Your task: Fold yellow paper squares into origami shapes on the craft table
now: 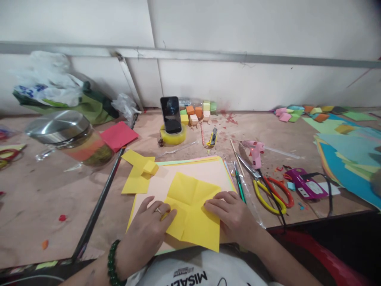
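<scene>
A yellow sheet of paper (196, 212) with crossing fold creases lies over a pile of coloured paper, a pale pink sheet (163, 167) uppermost. My left hand (150, 222) grips the yellow sheet's left edge, thumb on top and a ring on one finger. At the right edge, my right hand (230, 210) holds the same sheet, fingers bent over it; its thumb is mostly hidden. Just beyond my left hand are yellow paper pieces (135, 180) with a small folded yellow cube (151, 168) on them.
Right of the pile lie scissors (269, 190), a pink glue gun (254, 153) and a purple device (308, 184). A phone (171, 115) leans on a tape roll (172, 137) behind, near a box cutter (212, 138). A lidded glass jar (74, 139) stands left.
</scene>
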Motion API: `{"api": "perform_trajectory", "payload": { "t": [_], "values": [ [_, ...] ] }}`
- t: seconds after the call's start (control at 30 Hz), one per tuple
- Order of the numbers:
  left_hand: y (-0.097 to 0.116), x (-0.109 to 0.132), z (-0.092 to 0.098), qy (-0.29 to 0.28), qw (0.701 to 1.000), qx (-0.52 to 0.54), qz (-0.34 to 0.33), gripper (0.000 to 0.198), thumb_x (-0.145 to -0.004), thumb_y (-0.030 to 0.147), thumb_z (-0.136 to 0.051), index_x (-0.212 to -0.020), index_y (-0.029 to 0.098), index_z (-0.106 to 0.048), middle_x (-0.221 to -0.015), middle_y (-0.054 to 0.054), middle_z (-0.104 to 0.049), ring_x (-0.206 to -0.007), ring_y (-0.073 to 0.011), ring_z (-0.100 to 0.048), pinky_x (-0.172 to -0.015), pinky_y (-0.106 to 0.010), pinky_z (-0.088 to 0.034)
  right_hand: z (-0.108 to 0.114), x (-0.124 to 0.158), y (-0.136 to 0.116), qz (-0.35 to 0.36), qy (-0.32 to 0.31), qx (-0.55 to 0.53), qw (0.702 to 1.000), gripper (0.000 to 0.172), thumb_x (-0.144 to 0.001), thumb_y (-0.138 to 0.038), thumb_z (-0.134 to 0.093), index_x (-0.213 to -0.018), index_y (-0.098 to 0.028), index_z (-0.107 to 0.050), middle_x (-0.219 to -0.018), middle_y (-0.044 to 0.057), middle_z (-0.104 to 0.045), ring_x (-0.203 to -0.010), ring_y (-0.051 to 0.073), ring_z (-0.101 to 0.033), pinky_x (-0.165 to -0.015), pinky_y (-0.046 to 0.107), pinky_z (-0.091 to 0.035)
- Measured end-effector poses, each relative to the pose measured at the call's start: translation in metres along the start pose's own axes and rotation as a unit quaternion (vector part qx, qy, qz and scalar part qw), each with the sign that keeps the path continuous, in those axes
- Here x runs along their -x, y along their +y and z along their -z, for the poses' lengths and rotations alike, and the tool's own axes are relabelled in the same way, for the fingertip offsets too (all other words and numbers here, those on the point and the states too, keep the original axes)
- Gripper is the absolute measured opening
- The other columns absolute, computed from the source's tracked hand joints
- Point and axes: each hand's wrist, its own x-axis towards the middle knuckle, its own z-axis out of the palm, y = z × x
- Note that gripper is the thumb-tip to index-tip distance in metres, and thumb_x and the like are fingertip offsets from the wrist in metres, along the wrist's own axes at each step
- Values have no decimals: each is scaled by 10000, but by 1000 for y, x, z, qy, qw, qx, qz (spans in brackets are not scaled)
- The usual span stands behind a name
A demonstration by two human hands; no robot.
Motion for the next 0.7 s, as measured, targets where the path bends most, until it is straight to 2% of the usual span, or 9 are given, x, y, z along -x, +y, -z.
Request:
{"api": "perform_trajectory", "payload": {
  "t": [0.13,0.2,0.3,0.4,0.47,0.53,0.6,0.7],
  "values": [
    [4,2,3,16,998,54,42,256,-757,62,-482,-870,215,-653,-839,-10,-686,-800,-179,-629,-1039,-450,-283,-4,0,4,-21,-20,-66,997,254,-833,-36,-482,-987,-169,-634,-880,50,-703,-801,193,-565,-696,336,-457],
    [6,2,5,21,996,67,56,241,-798,71,-472,-841,227,-651,-850,3,-696,-800,-168,-632,-1038,-441,-283,-5,0,7,-36,-45,-91,994,286,-829,-31,-478,-1020,-174,-633,-932,70,-683,-836,198,-561,-715,340,-481],
    [6,1,7,9,996,53,64,241,-820,68,-458,-796,220,-644,-818,-5,-688,-766,-176,-621,-889,-397,-381,-3,-2,14,-50,-72,-104,991,311,-840,-17,-471,-1054,-178,-629,-996,91,-660,-888,206,-554,-738,345,-502],
    [5,1,7,-19,997,26,76,262,-843,71,-417,-710,201,-602,-726,-24,-643,-670,-186,-579,-684,-347,-395,-2,-4,20,-66,-81,-117,988,254,-849,-10,-485,-965,-180,-634,-906,69,-662,-841,190,-564,-709,313,-504],
    [3,0,6,-30,995,9,93,265,-869,110,-408,-676,198,-566,-682,-30,-613,-640,-196,-559,-626,-333,-382,-4,-5,23,-119,-82,-117,983,167,-859,-57,-530,-928,-178,-621,-840,53,-649,-800,183,-579,-678,296,-507],
    [0,0,3,-41,992,-11,116,264,-895,169,-415,-665,199,-541,-662,-32,-597,-628,-205,-556,-600,-328,-385,-8,-4,24,-192,-77,-98,974,134,-864,-136,-580,-990,-178,-604,-830,47,-641,-764,182,-593,-649,292,-514],
    [-3,1,0,-55,987,-29,146,263,-912,206,-417,-680,196,-541,-634,-25,-587,-598,-207,-560,-581,-330,-395,-13,-3,25,-238,-70,-65,967,254,-865,-196,-604,-1115,-173,-570,-842,50,-641,-725,185,-596,-623,301,-518],
    [-6,2,-4,-40,982,-61,173,188,-925,213,-433,-919,152,-610,-682,-42,-633,-622,-221,-598,-608,-348,-435,-17,-2,26,-220,-49,-7,974,357,-884,-242,-589,-1222,-150,-520,-843,68,-639,-724,206,-592,-629,332,-521]
  ]
}}
